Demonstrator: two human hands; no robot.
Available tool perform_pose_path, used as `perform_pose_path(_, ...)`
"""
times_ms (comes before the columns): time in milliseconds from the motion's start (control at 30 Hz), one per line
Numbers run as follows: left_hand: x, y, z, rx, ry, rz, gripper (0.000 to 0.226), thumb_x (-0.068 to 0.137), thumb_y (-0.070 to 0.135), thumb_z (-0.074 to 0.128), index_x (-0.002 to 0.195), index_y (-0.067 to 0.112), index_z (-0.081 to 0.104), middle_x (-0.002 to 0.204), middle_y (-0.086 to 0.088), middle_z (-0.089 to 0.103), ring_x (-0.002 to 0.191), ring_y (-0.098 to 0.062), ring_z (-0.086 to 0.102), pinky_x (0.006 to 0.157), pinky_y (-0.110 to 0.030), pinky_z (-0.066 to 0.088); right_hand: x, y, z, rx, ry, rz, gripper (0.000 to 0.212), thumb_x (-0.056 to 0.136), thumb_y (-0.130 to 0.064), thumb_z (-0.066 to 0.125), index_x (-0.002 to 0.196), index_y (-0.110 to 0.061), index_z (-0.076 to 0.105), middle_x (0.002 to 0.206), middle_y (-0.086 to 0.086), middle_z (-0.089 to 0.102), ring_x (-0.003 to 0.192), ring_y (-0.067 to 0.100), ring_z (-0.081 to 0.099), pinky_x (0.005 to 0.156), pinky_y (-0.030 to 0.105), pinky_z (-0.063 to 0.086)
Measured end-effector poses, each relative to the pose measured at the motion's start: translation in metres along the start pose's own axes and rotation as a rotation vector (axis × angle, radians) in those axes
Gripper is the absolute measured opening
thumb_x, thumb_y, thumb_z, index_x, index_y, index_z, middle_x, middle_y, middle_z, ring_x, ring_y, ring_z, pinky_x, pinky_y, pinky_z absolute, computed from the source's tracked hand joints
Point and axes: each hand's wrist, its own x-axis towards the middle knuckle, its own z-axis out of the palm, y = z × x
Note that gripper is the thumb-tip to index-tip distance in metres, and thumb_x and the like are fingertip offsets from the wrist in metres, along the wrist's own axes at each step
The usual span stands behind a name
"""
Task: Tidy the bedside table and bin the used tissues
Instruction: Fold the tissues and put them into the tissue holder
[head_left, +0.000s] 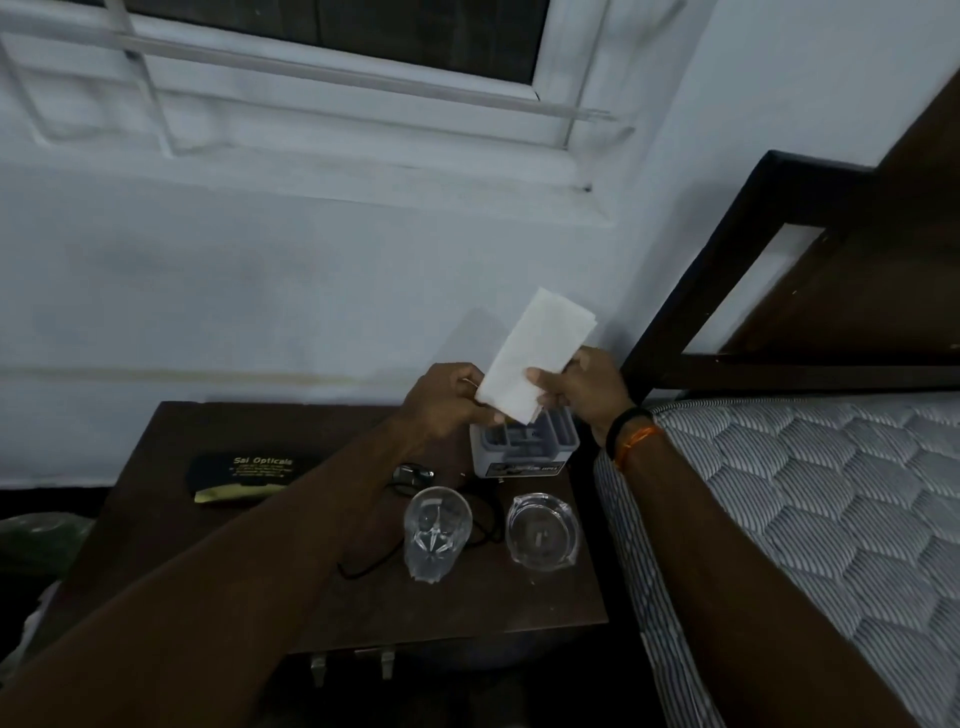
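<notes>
Head view: left hand (447, 402) and right hand (576, 387) pinch folded tissue (535, 353) above table (171, 530). Risk: lowering arms could topple glass (436, 532).

Two bare forearms, no sleeves in view. Left hand (447, 400) without rings or bands. Right hand (582, 387) with a black band (626, 423) round the wrist and an orange thread (636, 441) tied just beside it.
</notes>
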Motion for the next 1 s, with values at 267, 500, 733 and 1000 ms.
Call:
perform_pose_path(267,0.025,-0.033,0.022,0.737,-0.096,0.032,0.133,0.041,0.057,0.091,0.148,0.016,0.026,0.153,-0.007,0.03,0.138,-0.031,0.028,0.111,-0.053,0.031,0.016,0.02,-0.027,-0.023,-0.033,-0.006,0.038,0.086,0.004,0.068,0.119,-0.012,0.058,0.114,0.01,0.066,0.105,0.029,0.065,0.073,0.031,0.062)
perform_pose_path(500,0.039,-0.045,0.029,0.808,-0.103,0.092,0.118,0.037,0.058,0.085,0.137,0.016,0.038,0.131,-0.004,0.047,0.116,-0.027,0.045,0.095,-0.05,0.045,0.03,0.044,-0.03,-0.159,-0.089,0.101,0.041,0.083,0.011,0.068,0.123,0.006,0.058,0.124,0.024,0.064,0.107,0.039,0.065,0.071,0.034,0.062)
perform_pose_path(733,0.041,-0.049,0.009,0.781,-0.108,0.126,0.116,0.036,0.052,0.086,0.137,0.017,0.04,0.13,-0.001,0.048,0.113,-0.025,0.045,0.093,-0.048,0.046,0.034,0.059,-0.013,-0.1,-0.056,0.147,0.039,0.081,0.012,0.07,0.115,-0.003,0.06,0.121,0.018,0.064,0.104,0.04,0.065,0.068,0.042,0.062)
perform_pose_path(1000,0.051,-0.029,0.003,0.561,-0.004,0.204,0.053,0.066,0.039,0.086,0.109,0.017,0.067,0.11,-0.005,0.065,0.1,-0.02,0.062,0.084,-0.03,0.05,0.04,0.065,-0.009,-0.324,0.097,0.007,0.029,0.073,-0.012,0.083,0.097,-0.009,0.069,0.101,0.014,0.074,0.088,0.03,0.072,0.07,0.052,0.061)
